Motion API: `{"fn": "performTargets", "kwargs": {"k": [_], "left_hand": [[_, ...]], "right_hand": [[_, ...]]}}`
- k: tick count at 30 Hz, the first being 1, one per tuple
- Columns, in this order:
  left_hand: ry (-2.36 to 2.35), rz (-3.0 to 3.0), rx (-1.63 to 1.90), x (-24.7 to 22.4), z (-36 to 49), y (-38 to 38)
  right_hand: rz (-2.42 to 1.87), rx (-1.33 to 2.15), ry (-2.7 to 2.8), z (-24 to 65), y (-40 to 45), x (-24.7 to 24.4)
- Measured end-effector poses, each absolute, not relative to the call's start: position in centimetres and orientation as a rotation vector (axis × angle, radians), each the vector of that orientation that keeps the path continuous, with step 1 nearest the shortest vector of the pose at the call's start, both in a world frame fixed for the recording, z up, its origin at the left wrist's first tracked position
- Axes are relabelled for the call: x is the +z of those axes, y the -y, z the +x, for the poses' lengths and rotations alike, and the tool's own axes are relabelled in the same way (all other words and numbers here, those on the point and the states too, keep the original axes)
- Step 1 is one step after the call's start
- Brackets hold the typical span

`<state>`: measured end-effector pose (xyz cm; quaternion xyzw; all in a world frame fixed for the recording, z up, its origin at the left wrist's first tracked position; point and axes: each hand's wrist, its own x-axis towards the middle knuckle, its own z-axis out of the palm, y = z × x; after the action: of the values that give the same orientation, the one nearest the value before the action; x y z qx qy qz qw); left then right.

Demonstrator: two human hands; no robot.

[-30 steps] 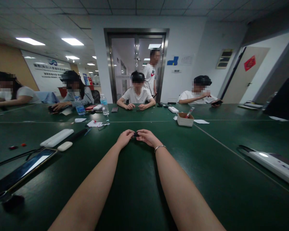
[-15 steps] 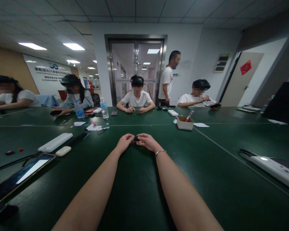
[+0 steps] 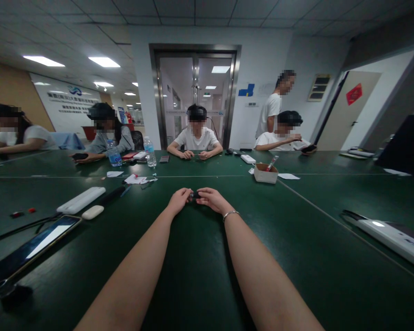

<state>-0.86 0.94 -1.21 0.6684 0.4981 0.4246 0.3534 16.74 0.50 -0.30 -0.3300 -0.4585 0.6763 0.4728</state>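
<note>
Between my two hands is a small dark object (image 3: pixel 195 195), short and narrow; its kind is too small to make out. My left hand (image 3: pixel 180 201) pinches its left end, with the fingers closed. My right hand (image 3: pixel 211 199), with a silver bracelet (image 3: pixel 231 214) at the wrist, grips the right end between thumb and fingers. Both hands are close together just above or on the green table (image 3: pixel 200 257). Fingers cover part of the object.
At left lie a phone (image 3: pixel 34 248), a white power bank (image 3: pixel 81 200), a white oval case (image 3: pixel 93 212) and cables. An open box (image 3: pixel 266 174) stands ahead right, bottles (image 3: pixel 149 152) ahead left. A white device (image 3: pixel 386 232) lies at right. Several people sit across the table.
A little more of the dark object shows between my fingers, with a lighter spot near its left end. The standing person has walked to the right. My view has tilted slightly.
</note>
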Motion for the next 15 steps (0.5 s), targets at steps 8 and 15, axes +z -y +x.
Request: {"fn": "performTargets", "kwargs": {"k": [8, 15], "left_hand": [[-1.297, 1.749, 1.102, -1.41, -0.83, -1.15], [-1.298, 1.782, 1.116, -1.40, -0.81, -1.17]], "right_hand": [[-0.816, 1.651, 1.139, 16.77, -0.58, -0.25], [-0.836, 1.650, 1.135, 16.72, -0.27, 0.05]]}}
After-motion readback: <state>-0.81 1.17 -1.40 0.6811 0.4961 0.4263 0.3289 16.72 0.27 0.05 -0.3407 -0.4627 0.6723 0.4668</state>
